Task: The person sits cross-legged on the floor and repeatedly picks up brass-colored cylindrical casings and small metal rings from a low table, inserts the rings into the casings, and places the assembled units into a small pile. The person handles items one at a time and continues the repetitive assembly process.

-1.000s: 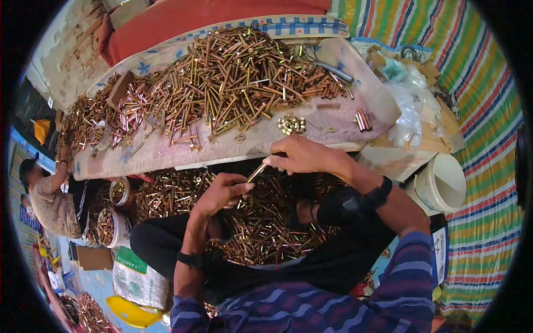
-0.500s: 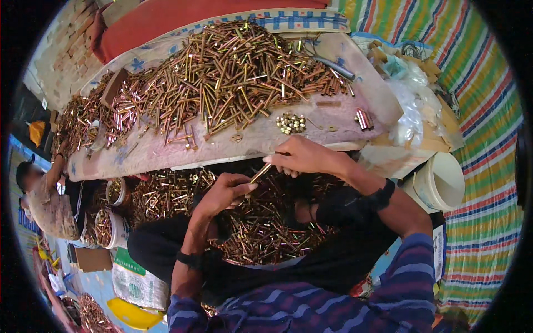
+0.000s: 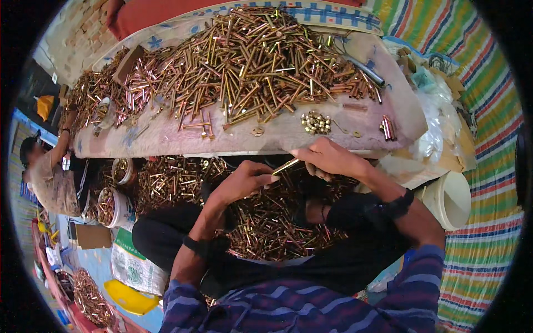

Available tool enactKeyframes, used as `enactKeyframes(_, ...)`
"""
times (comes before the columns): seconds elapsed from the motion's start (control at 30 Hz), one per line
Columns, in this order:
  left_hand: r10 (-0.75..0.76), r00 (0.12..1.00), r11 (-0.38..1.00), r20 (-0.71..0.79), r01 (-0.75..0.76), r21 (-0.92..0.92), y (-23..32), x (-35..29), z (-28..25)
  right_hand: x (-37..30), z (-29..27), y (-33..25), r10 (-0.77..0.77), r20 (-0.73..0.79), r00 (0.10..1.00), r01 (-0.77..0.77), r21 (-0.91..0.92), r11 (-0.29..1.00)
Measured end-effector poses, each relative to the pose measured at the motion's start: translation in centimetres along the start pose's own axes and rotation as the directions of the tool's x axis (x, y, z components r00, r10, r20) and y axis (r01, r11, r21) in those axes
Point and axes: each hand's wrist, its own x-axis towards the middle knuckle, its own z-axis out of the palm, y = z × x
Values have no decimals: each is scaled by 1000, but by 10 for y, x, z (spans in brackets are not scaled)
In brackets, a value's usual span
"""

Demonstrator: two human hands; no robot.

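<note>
Between my hands is a slim brass-coloured bolt (image 3: 285,167), tilted up to the right. My left hand (image 3: 244,182) pinches its lower end between thumb and fingers. The fingers of my right hand (image 3: 333,160) close on its upper end, hiding that tip. Both hands are just off the near edge of the padded bench (image 3: 166,139), above my lap. Closest to my right hand on the bench is a small heap of shiny nuts (image 3: 316,122). Behind it rises a large pile of long bolts (image 3: 250,66).
Loose bolts (image 3: 266,227) fill the space between my legs. A white bucket (image 3: 452,202) stands at right, near plastic bags (image 3: 430,119). Filled buckets (image 3: 115,206) stand at left. A co-worker (image 3: 53,177) reaches toward the bench's far left. A metal tube (image 3: 363,71) lies beside the pile.
The view has shifted, so the bench sits farther right and higher. Both hands appear farther right in the picture, and the bolt between them lies flatter. Both still hold it.
</note>
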Motion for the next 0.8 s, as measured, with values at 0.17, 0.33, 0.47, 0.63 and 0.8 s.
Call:
enactKeyframes(0.17,-36,999,999,29,34,39,-2,2,-11,12,-9,-4,86,93,992,-84,-20,996)
enactKeyframes(0.33,-8,1000,1000,-20,8,9,-21,7,-20,35,-13,-4,-64,75,995,75,-152,986)
enactKeyframes(0.47,-11,998,999,-54,9,-36,-34,10,-26,52,-10,-9,-48,166,985,77,-167,983)
enactKeyframes(0.63,-35,997,995,-65,29,-91,-44,10,-30,70,-11,-15,39,85,996,-12,-301,954)
enactKeyframes(0.8,4,997,1000,-82,-5,-12,-55,19,-31,105,-17,-14,-285,-231,930,103,-581,807)
